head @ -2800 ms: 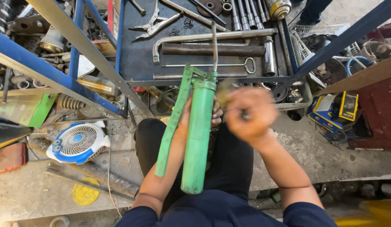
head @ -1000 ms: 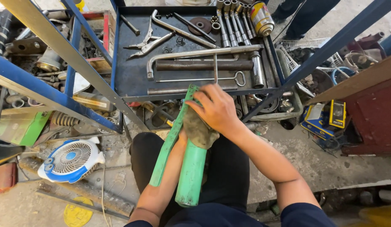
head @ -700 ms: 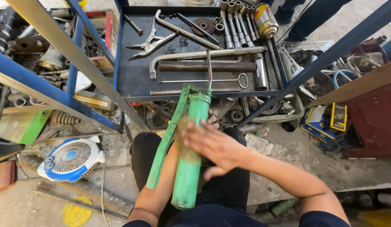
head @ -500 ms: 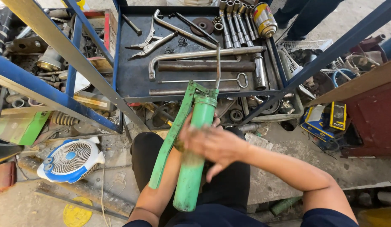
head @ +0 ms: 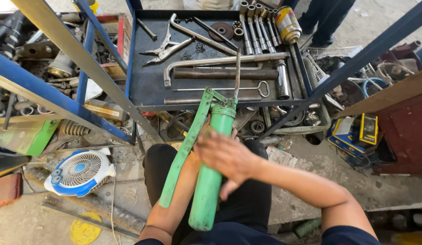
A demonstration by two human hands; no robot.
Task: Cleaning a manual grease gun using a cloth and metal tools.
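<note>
Right hand (head: 227,156) wrapped around green grease gun (head: 211,177), left hand hidden behind it

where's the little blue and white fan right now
In the head view the blue and white fan lies on the dirty floor at lower left, left of the person's knee and the green grease gun.

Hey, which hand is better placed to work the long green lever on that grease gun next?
Probably the right hand: it lies across the grease gun barrel, right beside the lever. The left hand is hidden behind the barrel, apparently supporting it.
</note>
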